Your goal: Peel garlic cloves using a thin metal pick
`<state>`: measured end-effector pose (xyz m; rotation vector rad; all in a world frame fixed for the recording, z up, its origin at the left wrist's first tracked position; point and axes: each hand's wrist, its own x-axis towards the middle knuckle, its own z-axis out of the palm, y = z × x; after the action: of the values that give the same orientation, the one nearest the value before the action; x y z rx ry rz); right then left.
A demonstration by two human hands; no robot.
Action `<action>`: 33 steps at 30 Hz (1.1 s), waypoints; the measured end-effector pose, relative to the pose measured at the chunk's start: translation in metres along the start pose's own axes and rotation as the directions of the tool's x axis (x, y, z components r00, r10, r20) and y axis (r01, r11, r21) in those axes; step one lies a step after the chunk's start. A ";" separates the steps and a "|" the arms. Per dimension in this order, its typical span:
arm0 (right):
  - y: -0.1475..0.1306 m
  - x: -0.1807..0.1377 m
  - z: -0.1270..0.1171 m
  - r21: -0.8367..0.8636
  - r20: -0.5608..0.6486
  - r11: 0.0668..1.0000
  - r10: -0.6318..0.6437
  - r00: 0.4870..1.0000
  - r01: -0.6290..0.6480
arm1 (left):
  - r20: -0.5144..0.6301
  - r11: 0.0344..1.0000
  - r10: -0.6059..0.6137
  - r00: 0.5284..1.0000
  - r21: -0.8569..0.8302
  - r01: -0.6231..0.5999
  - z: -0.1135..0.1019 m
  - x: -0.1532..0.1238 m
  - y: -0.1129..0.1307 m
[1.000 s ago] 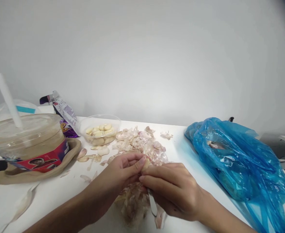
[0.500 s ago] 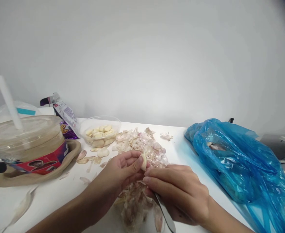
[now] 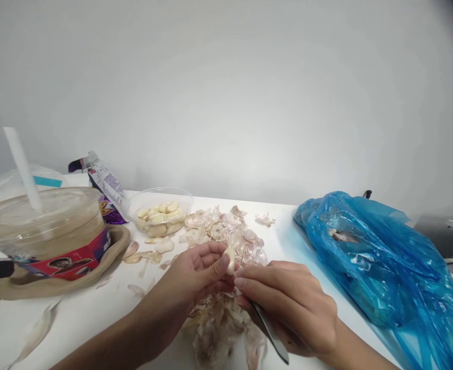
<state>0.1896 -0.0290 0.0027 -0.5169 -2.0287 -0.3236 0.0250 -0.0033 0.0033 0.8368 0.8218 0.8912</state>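
Observation:
Between the thumb and fingers of my left hand (image 3: 201, 275) is a pale peeled-looking garlic clove (image 3: 231, 261), held upright. My right hand (image 3: 288, 303) is closed around a small knife (image 3: 269, 331); its metal blade sticks out below the palm toward the lower right. The right fingertips meet the left fingers just beside the clove's lower end. Under and behind both hands spreads a heap of papery garlic skins (image 3: 222, 228). A clear plastic bowl (image 3: 133, 205) of peeled cloves stands behind my left hand, with a few cloves and skins lying in front of it.
At the left, a lidded drink cup (image 3: 68, 226) with a white straw sits in a cardboard carrier (image 3: 118, 241). Behind it stands a purple snack packet (image 3: 108, 185). A blue plastic bag (image 3: 365, 257) fills the right side of the white table. A grey wall rises behind.
The view has shifted slightly. Both hands stay together at the clove, and the knife blade has turned a little, its tip now further right.

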 end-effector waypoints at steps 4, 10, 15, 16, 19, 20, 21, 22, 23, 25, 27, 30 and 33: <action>0.000 0.000 0.000 -0.012 -0.018 1.000 0.001 1.000 -0.001 | -0.037 1.000 0.001 0.999 0.014 0.000 -0.001 0.001 0.000; 0.001 0.000 0.001 -0.013 -0.027 1.000 -0.001 1.000 0.001 | -0.020 0.999 -0.003 1.000 0.040 0.004 -0.002 0.003 -0.001; 0.000 0.000 0.001 -0.048 -0.041 0.999 0.006 0.999 -0.008 | -0.017 0.999 0.039 0.999 0.009 -0.039 -0.001 0.003 -0.001; 0.000 0.000 0.001 -0.053 -0.042 0.999 0.003 0.999 -0.005 | -0.014 0.998 0.058 0.998 0.005 -0.058 0.000 0.002 0.000; 0.001 0.000 0.000 -0.064 -0.054 0.998 -0.017 0.998 0.014 | -0.033 0.995 0.102 0.994 0.000 -0.102 -0.001 0.002 0.002; 0.001 0.000 0.000 -0.070 -0.058 0.997 -0.022 0.998 0.018 | -0.046 0.994 0.113 0.993 -0.001 -0.113 -0.001 0.002 0.002; 0.002 0.000 0.000 -0.077 -0.057 0.997 -0.023 0.998 0.019 | -0.056 0.993 0.121 0.991 -0.002 -0.122 -0.001 0.002 0.002; 0.002 0.000 0.000 -0.079 -0.056 0.997 -0.026 0.998 0.021 | -0.066 0.992 0.125 0.990 -0.004 -0.126 -0.001 0.002 0.002; 0.003 0.000 0.000 -0.075 -0.054 0.997 -0.032 0.998 0.027 | -0.073 0.992 0.123 0.990 -0.011 -0.124 -0.001 0.001 0.002; 0.003 -0.001 0.000 -0.052 -0.056 0.998 -0.043 0.998 0.040 | -0.090 0.993 0.107 0.990 -0.035 -0.111 -0.001 0.000 0.001; 0.004 -0.002 0.000 -0.030 -0.060 0.998 -0.049 0.997 0.047 | -0.101 0.993 0.098 0.990 -0.052 -0.104 0.000 -0.001 0.001; 0.005 -0.003 -0.001 -0.019 -0.065 0.999 -0.044 0.997 0.043 | -0.118 0.991 0.120 0.986 -0.043 -0.125 0.000 -0.002 0.002; 0.006 -0.003 0.001 -0.010 -0.077 0.999 -0.048 0.996 0.048 | -0.098 0.991 0.130 0.987 -0.021 -0.133 -0.001 0.000 0.002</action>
<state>0.1931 -0.0240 0.0000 -0.4540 -1.9677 -0.3752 0.0234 -0.0026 0.0052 0.8361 0.8429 1.0644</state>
